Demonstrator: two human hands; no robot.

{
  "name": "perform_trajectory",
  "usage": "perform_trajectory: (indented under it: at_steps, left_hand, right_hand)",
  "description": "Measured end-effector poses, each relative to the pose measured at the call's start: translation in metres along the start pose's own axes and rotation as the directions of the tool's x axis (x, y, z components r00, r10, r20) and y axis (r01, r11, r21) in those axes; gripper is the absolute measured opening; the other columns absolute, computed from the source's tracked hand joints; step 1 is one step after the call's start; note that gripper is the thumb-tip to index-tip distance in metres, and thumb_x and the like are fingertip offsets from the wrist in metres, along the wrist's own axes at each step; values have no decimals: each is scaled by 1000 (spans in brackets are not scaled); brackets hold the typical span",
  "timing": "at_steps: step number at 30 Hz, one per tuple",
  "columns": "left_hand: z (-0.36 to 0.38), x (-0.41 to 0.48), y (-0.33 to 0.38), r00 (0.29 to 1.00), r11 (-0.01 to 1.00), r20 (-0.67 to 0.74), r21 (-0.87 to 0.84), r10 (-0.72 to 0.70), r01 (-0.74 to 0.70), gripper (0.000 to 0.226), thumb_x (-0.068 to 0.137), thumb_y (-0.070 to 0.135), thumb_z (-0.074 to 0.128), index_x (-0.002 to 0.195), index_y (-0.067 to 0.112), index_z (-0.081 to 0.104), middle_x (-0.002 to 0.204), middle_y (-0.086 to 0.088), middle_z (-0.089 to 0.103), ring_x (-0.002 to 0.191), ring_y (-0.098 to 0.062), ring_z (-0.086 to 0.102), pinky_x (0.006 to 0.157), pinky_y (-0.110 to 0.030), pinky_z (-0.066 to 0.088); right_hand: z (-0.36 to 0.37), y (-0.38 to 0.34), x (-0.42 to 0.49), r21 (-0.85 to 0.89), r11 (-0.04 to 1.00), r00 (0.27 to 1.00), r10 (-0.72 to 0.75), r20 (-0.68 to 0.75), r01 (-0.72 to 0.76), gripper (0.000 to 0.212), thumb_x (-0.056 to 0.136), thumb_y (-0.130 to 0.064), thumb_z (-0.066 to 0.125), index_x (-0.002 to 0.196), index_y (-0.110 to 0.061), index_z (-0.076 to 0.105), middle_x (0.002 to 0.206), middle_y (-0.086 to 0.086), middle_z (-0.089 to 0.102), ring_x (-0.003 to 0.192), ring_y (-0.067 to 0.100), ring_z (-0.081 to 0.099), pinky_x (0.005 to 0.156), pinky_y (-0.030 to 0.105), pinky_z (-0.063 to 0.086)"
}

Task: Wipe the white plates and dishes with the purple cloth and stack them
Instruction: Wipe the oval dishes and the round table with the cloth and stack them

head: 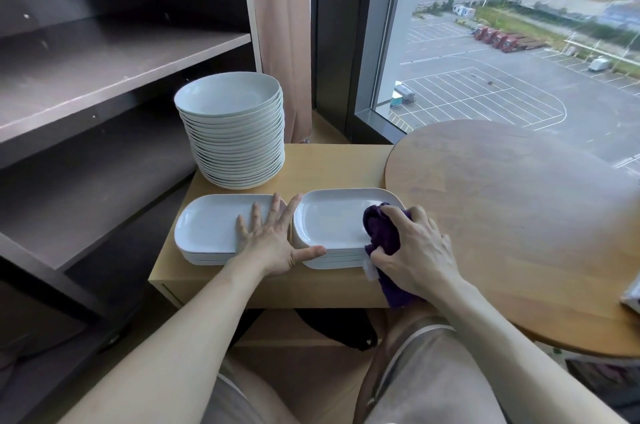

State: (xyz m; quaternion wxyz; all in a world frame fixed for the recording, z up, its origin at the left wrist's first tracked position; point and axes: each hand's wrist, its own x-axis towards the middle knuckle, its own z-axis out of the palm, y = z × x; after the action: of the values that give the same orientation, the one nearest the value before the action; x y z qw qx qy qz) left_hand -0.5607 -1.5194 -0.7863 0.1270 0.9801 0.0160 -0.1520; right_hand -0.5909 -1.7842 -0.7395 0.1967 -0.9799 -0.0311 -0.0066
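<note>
Two dark shelf boards (104, 70) far left, cut off. On the wooden cabinet (329, 164): tall stack of round white plates (232, 125) at the back left corner; left dish stack (207, 226) at the front edge, partly under the left hand (270, 243), fingers straight, gripping nothing; right dish stack (329, 215), near corner hidden by the bunched purple cloth (381, 229), clutched in curled fingers of the right hand (419, 250). At right, cropped, round wooden table (519, 215).

Right hand (414, 250) grips purple cloth (382, 233) on right plate stack (332, 219).
</note>
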Motion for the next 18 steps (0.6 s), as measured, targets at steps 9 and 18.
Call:
perform_trajectory:
  at_steps: [9, 18]
  left_hand:
    - [-15, -9, 6, 999, 1000, 34, 11, 8, -8, 119, 69, 97, 47, 152, 53, -26, 168, 4, -28, 155, -33, -21, 122, -62, -8]
    - [-25, -32, 34, 840, 883, -288, 246, 460, -400, 54, 93, 50, 64, 139, 23, 57, 155, 0, 43, 144, -18, 34, 120, -34, 19]
  right_hand:
    - [9, 10, -3, -1, 997, 995, -75, -60, 75, 64, 82, -57, 61, 140, -44, 38, 126, -2, 45, 117, 26, 47, 95, 44, 34]
    - [10, 9, 5, -5, 993, 991, -121, -60, 121, 57, 80, -54, 60, 133, -41, 41, 124, 0, 45, 115, 27, 47, 93, 46, 35]
